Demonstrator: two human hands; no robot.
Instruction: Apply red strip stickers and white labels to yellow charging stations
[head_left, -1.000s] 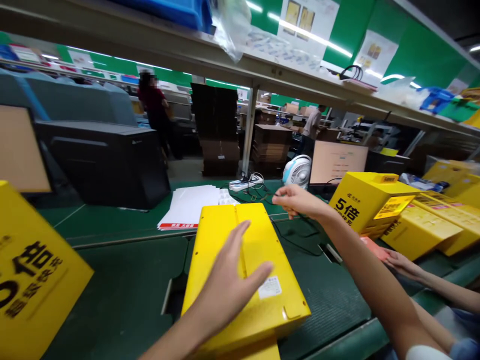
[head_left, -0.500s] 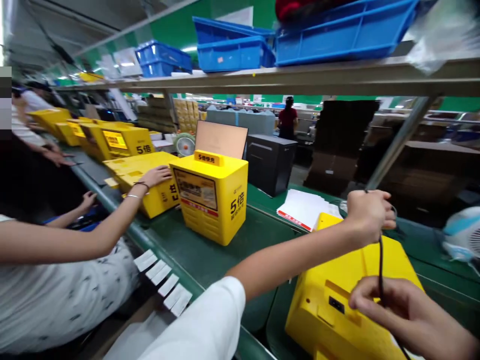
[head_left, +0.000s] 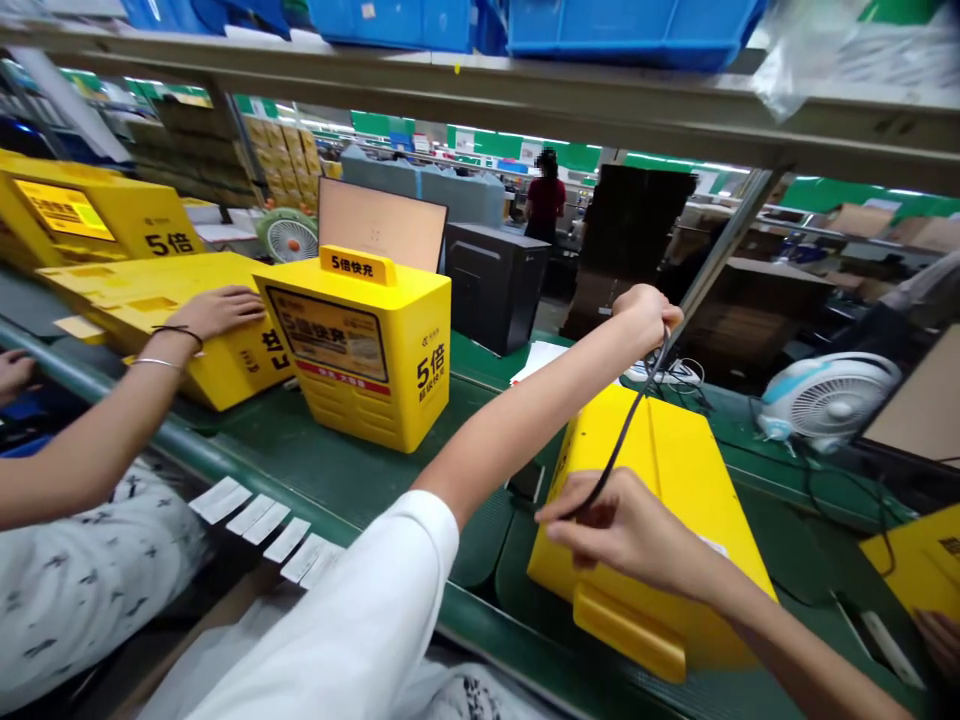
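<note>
A black cable (head_left: 625, 432) runs between my two hands. My left hand (head_left: 643, 312) is raised at the end of my stretched arm, closed around the upper part of the cable. Lower and nearer, my right hand (head_left: 619, 525) pinches the cable between thumb and fingers. Both are over a yellow box-shaped unit (head_left: 694, 470) that lies on its side on the green belt, its handle towards me. My right hand covers part of the unit's near side. To the left, an upright yellow unit (head_left: 356, 350) with a printed panel stands on the belt.
A co-worker's hand (head_left: 225, 310) rests on another lying yellow unit (head_left: 165, 290). White labels (head_left: 259, 518) hang along the belt's edge. Behind are a black computer case (head_left: 496, 285), a monitor (head_left: 381, 222) and a white-blue fan (head_left: 829, 395). A shelf (head_left: 420, 75) with blue bins runs overhead.
The view has swung right and down. My right hand has moved left across the lying unit, and the cable now slants between my hands. The socket seen earlier is out of sight.
</note>
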